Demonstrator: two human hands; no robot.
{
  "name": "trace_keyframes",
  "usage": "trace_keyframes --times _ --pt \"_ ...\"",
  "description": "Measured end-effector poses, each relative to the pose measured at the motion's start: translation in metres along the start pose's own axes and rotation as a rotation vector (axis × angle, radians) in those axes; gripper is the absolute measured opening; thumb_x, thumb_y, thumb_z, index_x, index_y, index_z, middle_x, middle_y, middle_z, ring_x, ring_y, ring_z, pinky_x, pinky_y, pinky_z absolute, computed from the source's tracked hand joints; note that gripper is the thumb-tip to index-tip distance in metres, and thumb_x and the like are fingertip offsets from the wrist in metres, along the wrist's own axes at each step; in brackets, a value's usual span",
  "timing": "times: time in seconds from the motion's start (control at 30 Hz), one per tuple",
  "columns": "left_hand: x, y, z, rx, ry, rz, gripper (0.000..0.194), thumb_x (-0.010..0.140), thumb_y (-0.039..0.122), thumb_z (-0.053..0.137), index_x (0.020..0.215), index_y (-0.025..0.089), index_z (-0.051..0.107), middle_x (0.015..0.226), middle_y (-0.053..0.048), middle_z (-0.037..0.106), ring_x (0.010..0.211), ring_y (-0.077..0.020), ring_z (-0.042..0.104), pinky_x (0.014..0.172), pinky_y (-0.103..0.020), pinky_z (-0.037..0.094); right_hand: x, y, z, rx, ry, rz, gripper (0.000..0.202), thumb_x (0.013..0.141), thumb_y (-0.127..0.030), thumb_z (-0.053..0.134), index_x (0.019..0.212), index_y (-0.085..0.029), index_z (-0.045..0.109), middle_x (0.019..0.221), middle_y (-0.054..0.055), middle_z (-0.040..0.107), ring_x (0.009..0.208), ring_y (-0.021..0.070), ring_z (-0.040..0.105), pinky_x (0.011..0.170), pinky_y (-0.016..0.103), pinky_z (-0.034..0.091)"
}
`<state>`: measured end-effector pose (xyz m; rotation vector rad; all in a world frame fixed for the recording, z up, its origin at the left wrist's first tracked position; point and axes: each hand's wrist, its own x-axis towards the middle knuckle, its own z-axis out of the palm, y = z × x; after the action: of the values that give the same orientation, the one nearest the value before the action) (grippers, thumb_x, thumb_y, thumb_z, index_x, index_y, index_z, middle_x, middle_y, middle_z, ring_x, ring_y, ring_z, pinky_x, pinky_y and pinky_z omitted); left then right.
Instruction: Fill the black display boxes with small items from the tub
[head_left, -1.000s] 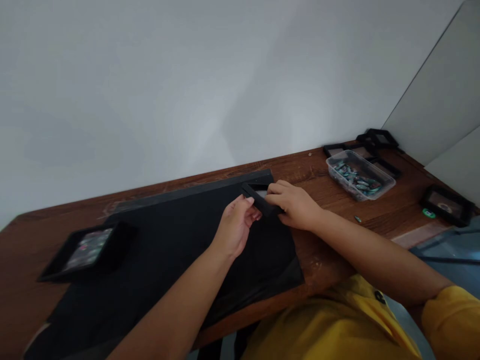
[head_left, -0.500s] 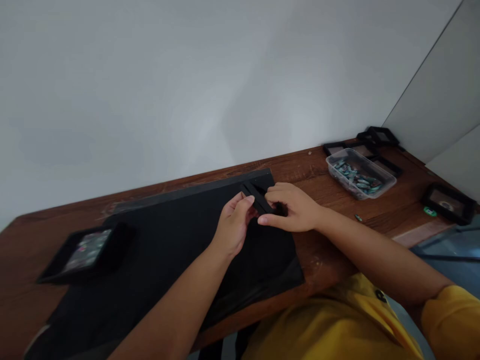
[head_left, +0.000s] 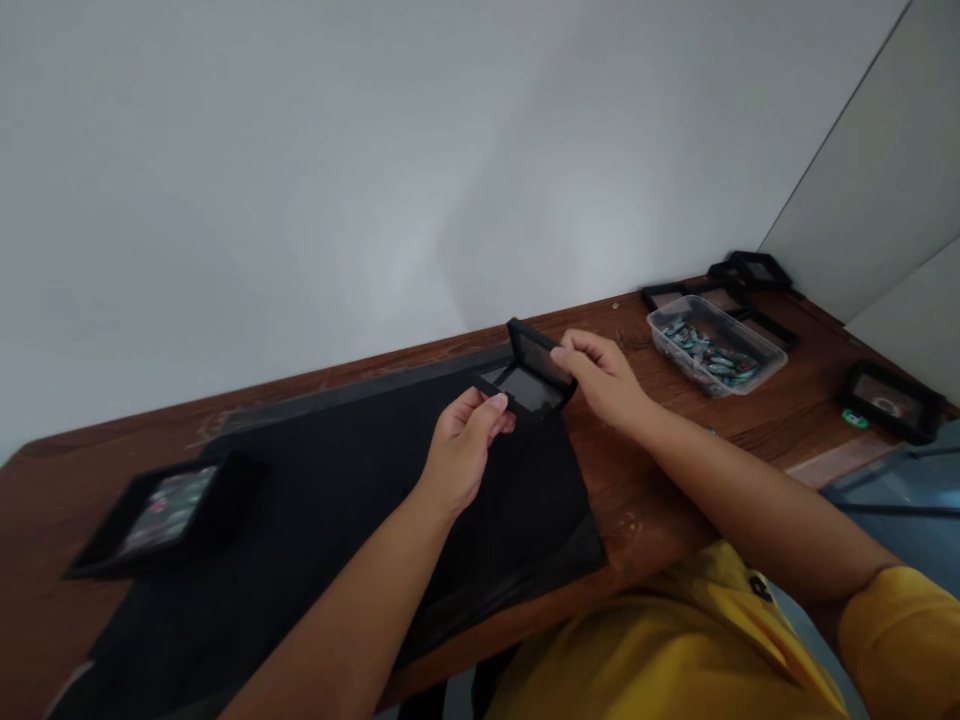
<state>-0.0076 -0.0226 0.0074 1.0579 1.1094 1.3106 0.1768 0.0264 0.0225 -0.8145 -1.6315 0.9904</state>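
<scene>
Between my hands is a small black hinged display case [head_left: 531,388], spread apart like a book, with clear panes in both halves. My left hand [head_left: 466,440] pinches the lower half at its left edge, thumb on top. My right hand [head_left: 604,378] grips the raised half at its right side, thumb on the inner face. The case is held above a black cloth [head_left: 360,470] laid on the wooden table. I see nothing inside the case.
At left a black case [head_left: 161,510] with colourful contents rests partly on the cloth. To the right stand a clear plastic tub [head_left: 716,350] of shiny greenish pieces, several black cases [head_left: 757,268] behind it, another black case [head_left: 892,400] and a small green item [head_left: 855,418].
The black case was closed and seen edge-on; now its two halves are swung apart. My right hand has moved up and right with the raised half.
</scene>
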Motion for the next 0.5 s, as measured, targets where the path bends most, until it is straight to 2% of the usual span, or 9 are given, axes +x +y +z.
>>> trace_keyframes --times 0.1,0.2,0.3,0.4,0.5 --pt "-0.001 0.000 0.000 0.024 -0.071 -0.032 0.032 0.069 0.043 0.083 0.065 0.021 0.059 0.055 0.005 0.047 0.057 -0.0125 0.046 0.062 -0.028 0.041 0.006 0.006 -0.005 0.013 0.171 -0.003 0.046 0.098 -0.053 0.056 0.066 -0.024 0.039 0.066 -0.004 0.038 0.065 0.0129 0.038 0.064 0.029 0.037" --pt "-0.003 -0.001 0.002 0.048 -0.152 -0.071 0.037 0.067 0.045 0.086 0.059 0.021 0.058 0.052 0.006 0.045 0.057 -0.0129 0.047 0.063 -0.029 0.041 0.009 0.009 -0.006 0.022 0.250 -0.023 0.052 0.099 -0.062 0.055 0.067 -0.024 0.039 0.065 -0.005 0.037 0.064 0.0133 0.037 0.064 0.029 0.038" --pt "-0.005 0.000 0.002 0.068 -0.224 -0.110 0.048 0.065 0.052 0.089 0.053 0.021 0.054 0.051 0.005 0.044 0.058 -0.0135 0.049 0.064 -0.029 0.043 0.007 0.007 -0.004 0.009 0.248 -0.070 0.052 0.100 -0.065 0.053 0.069 -0.024 0.042 0.066 -0.004 0.040 0.064 0.0133 0.039 0.063 0.030 0.038" --pt "-0.005 0.003 0.002 0.079 -0.273 -0.140 0.055 0.064 0.065 0.089 0.055 0.021 0.058 0.053 0.002 0.048 0.058 -0.0143 0.050 0.060 -0.029 0.042 0.005 0.001 -0.005 -0.073 0.226 -0.122 0.050 0.103 -0.063 0.049 0.072 -0.024 0.044 0.067 -0.004 0.042 0.064 0.0134 0.042 0.064 0.031 0.038" --pt "-0.002 0.007 0.002 0.053 -0.286 -0.239 0.067 0.066 0.086 0.075 0.062 0.020 0.060 0.051 0.004 0.043 0.048 -0.0112 0.036 0.046 -0.026 0.027 0.003 -0.005 -0.009 -0.216 0.177 -0.182 0.045 0.107 -0.055 0.045 0.074 -0.024 0.044 0.070 -0.003 0.045 0.067 0.0138 0.043 0.067 0.031 0.037"
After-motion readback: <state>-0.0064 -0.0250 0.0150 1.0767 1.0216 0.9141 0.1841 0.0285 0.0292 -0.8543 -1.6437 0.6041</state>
